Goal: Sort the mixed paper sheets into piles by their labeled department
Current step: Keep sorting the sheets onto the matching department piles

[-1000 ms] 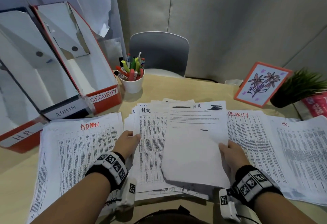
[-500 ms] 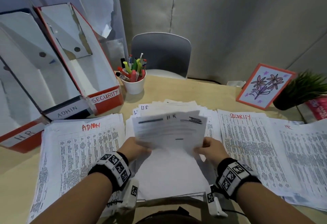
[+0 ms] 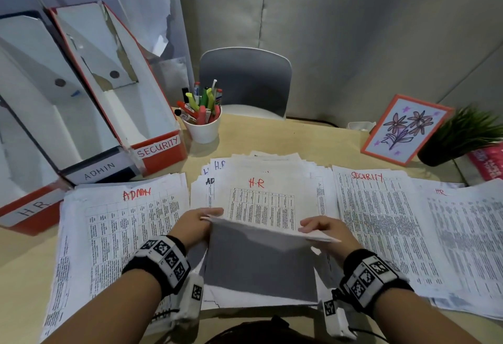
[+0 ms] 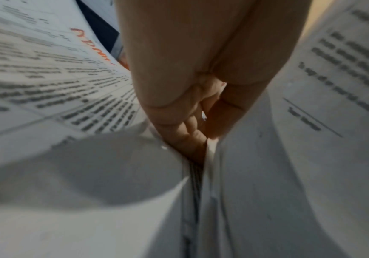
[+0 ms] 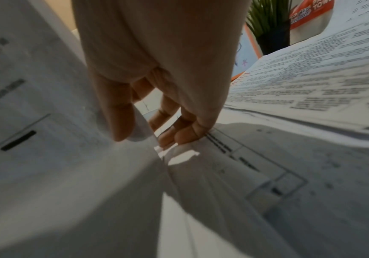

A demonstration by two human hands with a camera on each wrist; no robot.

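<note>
Both hands hold one sheet (image 3: 261,259) up over the middle pile (image 3: 272,202) on the table (image 3: 299,137); the left hand (image 3: 194,225) pinches its left top corner, and the right hand (image 3: 325,230) pinches the right top corner; each grip is closed on the paper's edge; the sheet tips toward the person, its shaded back showing; the pile under it reads H.R in red; an ADMIN pile (image 3: 122,224) lies to the left, a SECURITY pile (image 3: 381,221) to the right.
</note>
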